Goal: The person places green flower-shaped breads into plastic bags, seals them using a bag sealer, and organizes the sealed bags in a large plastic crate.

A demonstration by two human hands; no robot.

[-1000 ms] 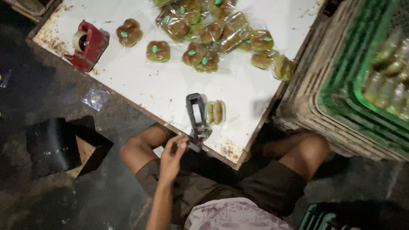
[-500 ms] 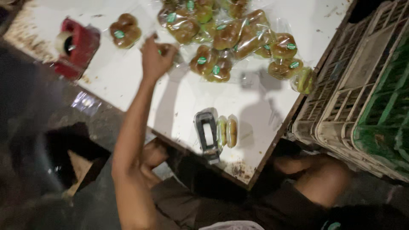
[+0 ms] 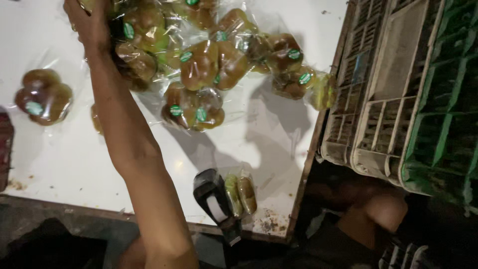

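Where the left hand point(image 3: 89, 25) reaches the far side of the white table point(image 3: 74, 164), its fingers curl down onto the edge of a heap of clear-wrapped bun packs point(image 3: 199, 65); whether they have closed on one pack or only press against the film I cannot tell, as the palm faces away and the top of the frame cuts the hand. The right hand is not in view.

The pack nearest the fingers point(image 3: 137, 62) lies just under the wrist, touching its neighbours. Each pack shows glossy brown rounded buns under loose crinkled film with a small green round sticker.

Handling, as a judgement: light, soft, easily crushed. The film looks slick and slack, so a pinch on a loose corner of the wrap, or a shallow cupping under the buns, seems safer than squeezing the bread itself. The packs overlap, and lifting one may drag another along.

Further out: a single pack point(image 3: 42, 97) lies apart at the table's left. Near the front edge, a black hand tool point(image 3: 214, 199) rests touching a small pack of two buns point(image 3: 241, 194). To the right, stacked plastic crates, pale point(image 3: 378, 99) and green point(image 3: 448, 114), stand beside the table.
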